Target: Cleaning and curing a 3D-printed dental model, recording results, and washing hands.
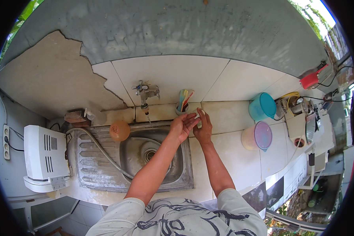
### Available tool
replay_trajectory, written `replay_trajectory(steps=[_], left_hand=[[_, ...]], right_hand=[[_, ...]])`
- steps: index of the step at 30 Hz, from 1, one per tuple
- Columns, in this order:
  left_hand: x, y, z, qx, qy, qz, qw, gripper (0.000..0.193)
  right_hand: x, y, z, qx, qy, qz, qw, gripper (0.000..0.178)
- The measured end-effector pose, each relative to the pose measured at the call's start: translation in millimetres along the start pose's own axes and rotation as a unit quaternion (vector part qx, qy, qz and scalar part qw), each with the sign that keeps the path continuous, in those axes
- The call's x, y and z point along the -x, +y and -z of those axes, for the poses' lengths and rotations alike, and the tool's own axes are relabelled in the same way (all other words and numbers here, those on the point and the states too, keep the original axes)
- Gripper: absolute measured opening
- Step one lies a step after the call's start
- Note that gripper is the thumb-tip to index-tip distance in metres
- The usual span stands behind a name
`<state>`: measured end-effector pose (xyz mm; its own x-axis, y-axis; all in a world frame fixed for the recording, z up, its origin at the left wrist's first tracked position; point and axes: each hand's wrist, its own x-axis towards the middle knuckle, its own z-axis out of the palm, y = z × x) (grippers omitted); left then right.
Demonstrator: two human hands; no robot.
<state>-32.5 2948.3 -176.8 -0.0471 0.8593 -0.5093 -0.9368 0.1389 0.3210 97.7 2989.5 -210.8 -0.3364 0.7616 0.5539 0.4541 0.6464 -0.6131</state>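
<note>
Past the right rim of the metal sink point(188, 173), my two hands are close together above the white tiled counter. My left hand point(181, 128) has its palm turned up and its fingers stretched toward the right one. My right hand point(203, 129) is closed around a small white object point(201, 114), mostly covered by the fingers, so its kind is unclear. Just behind the left hand, a cup point(180, 111) holds several toothbrushes point(183, 98). A metal tap point(146, 94) on the wall points down over the sink's back edge.
An orange rounded container point(119, 130) and a grey hose point(102, 149) lie on the sink. At left stand a white appliance point(46, 157), a brick point(75, 117) and a clear pump bottle point(96, 117). Right are a teal-lidded tub point(262, 106) and a purple-lidded tub point(257, 135).
</note>
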Motion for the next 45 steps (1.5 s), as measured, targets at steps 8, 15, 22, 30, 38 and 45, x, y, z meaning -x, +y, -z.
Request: replay_trajectory(steps=[8, 15, 22, 30, 38, 45], left_hand=[[-0.9, -1.5, -2.5, 0.003, -0.006, 0.003, 1.000, 0.038], [3.8, -2.5, 2.0, 0.034, -0.011, 0.044, 0.998, 0.039], [36.2, 15.1, 29.3, 0.068, -0.029, 0.011, 0.997, 0.041], [95.4, -23.3, 62.6, 0.099, -0.080, -0.002, 0.992, 0.042], [102.2, -34.8, 98.7, -0.524, 0.041, -0.424, 0.737, 0.051], [97.3, -45.1, 133.6, -0.403, 0.129, -0.236, 0.875, 0.065]], right_hand=[[1.8, 0.1, 0.5, 0.008, 0.015, -0.007, 1.000, 0.068], [5.1, 4.3, 3.7, 0.011, -0.012, -0.062, 0.998, 0.085], [60.4, -44.7, 14.6, -0.174, 0.160, -0.232, 0.943, 0.068], [94.6, -95.9, -53.8, -0.803, -0.054, -0.393, 0.444, 0.068], [91.9, -56.8, -107.5, -0.728, -0.202, -0.314, 0.575, 0.092], [104.8, -123.7, -87.6, -0.572, -0.222, -0.448, 0.651, 0.088]])
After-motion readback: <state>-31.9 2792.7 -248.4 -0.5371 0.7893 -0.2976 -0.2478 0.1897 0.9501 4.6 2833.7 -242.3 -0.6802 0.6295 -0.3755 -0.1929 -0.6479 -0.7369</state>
